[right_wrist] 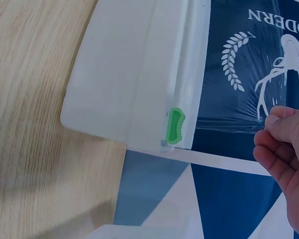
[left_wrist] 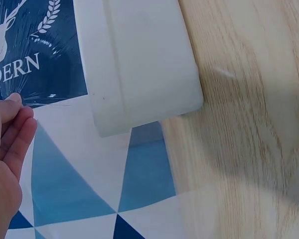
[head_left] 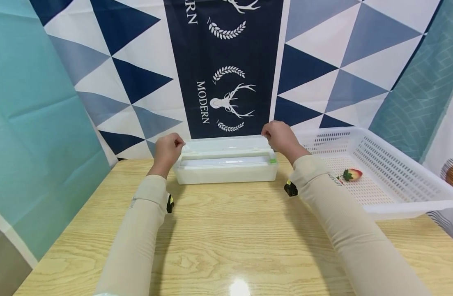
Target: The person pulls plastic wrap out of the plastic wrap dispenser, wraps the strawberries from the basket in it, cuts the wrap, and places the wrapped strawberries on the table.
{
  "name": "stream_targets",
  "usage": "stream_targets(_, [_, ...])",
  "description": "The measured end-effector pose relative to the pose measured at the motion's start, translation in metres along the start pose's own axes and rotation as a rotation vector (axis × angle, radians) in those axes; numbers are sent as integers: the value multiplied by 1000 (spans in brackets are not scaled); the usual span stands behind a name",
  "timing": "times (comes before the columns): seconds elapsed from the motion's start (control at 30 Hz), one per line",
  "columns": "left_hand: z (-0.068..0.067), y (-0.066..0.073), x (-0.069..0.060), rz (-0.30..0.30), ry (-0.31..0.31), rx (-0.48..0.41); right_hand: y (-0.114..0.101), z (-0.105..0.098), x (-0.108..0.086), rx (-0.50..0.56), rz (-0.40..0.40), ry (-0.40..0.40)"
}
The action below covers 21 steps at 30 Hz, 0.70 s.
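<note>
A long white cling film dispenser (head_left: 226,176) lies across the far end of the table, its lid raised at the back. At its right end is a green slide cutter (right_wrist: 175,125). My left hand (head_left: 169,150) pinches one corner of the clear cling film (left_wrist: 52,74) between thumb and fingers, beyond the dispenser's left end. The opposite corner is pinched by my right hand (head_left: 282,138). Between both hands the film (right_wrist: 239,107) stretches out from the dispenser, wrinkled near the fingertips and hard to make out in the head view.
To the right stands a white perforated plastic basket (head_left: 415,205) with a strawberry (head_left: 352,174) in it. A cloth (head_left: 145,74) with triangles and deer prints hangs right behind the dispenser. The wood-grain table (head_left: 226,238) extends toward me.
</note>
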<state>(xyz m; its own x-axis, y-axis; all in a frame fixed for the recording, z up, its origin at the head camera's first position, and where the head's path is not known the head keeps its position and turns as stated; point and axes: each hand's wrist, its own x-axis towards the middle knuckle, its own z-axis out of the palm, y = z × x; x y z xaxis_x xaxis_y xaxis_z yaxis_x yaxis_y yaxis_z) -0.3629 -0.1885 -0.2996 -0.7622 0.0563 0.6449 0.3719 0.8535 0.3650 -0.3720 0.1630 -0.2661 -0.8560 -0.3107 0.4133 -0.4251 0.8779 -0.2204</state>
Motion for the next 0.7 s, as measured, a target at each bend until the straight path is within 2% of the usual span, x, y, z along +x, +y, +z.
stream_targets(0.33, [-3,1,0,28,60,12,-2,-2,-3,-4,-26,42])
stream_targets(0.47, [-4,2,2,33,62,35,-3,-4,-3,-11,-23,47])
stream_targets(0.7, [-9,5,5,31,60,46,-2,-5,-3,-20,-39,104])
